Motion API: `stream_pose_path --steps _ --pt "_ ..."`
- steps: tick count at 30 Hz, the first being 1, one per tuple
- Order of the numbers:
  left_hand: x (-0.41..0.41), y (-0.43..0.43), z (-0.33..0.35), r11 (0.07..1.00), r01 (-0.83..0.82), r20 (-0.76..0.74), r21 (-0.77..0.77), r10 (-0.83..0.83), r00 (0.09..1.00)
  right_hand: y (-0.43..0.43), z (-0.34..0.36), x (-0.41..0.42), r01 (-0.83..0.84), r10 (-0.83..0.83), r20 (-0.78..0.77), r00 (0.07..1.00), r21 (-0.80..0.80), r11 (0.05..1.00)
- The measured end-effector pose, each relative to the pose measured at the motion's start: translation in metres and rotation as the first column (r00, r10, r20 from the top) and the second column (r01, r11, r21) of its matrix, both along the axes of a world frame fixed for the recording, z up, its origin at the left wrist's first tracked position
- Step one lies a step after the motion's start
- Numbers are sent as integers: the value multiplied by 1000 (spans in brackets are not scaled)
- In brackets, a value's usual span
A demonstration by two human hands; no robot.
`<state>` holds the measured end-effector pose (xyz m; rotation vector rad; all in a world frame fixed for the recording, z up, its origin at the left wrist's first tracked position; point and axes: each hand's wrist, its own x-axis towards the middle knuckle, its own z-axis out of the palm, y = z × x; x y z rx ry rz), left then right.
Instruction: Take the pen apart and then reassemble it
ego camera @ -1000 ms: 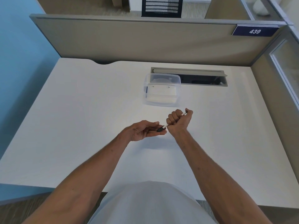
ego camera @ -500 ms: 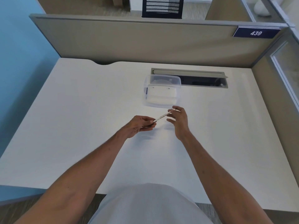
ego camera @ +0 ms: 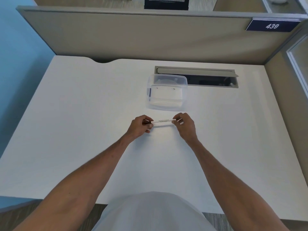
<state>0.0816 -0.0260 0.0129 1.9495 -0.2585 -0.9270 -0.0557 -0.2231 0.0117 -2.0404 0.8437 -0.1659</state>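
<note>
A thin white pen (ego camera: 163, 121) with small print on its barrel and a dark tip end lies level between my hands, just above the white desk (ego camera: 83, 130). My left hand (ego camera: 139, 126) pinches the dark end with thumb and fingers. My right hand (ego camera: 185, 125) pinches the white end with its fingertips. The pen looks whole; both ends are partly hidden by my fingers.
A clear plastic box (ego camera: 166, 91) stands just beyond the pen. Behind it a cable slot (ego camera: 211, 79) is open in the desk. Beige partition walls close the back and right side; a blue wall lies to the left.
The pen went from my right fist, through a tilted hold in my left fingers, to level between both hands. My right hand opened and now pinches the white end.
</note>
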Motion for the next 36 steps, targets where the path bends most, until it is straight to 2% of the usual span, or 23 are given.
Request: stream_pose_path --steps 2,4,7,9,12,18,29,32,36 --pt "1 -2 -2 996 41 186 75 -54 981 0 -4 0 -23 22 -26 999 -37 999" --pt "2 -2 -3 986 101 312 135 -139 940 1 -7 1 -27 25 -48 999 -53 998" --pt "4 -2 -4 968 159 406 195 -228 885 3 -9 2 -10 7 -68 998 -43 999" --pt "3 -1 -6 942 192 493 276 -310 813 2 -10 3 -12 8 -79 997 -45 999" --pt "1 0 -10 913 161 587 374 -367 722 3 -11 3 -19 14 -97 995 -50 999" --pt "-6 -2 -11 855 121 610 505 -453 650 9 -11 4 -41 27 -148 989 -88 995" --pt "-12 6 1 826 121 608 551 -496 620 13 0 -2 -99 70 -210 975 -128 987" --pt "-11 10 4 812 101 625 575 -516 586 14 3 -8 -168 110 -260 959 -211 963" --pt "-11 14 10 809 73 661 583 -524 538 16 11 -11 -241 144 -243 959 -435 868"
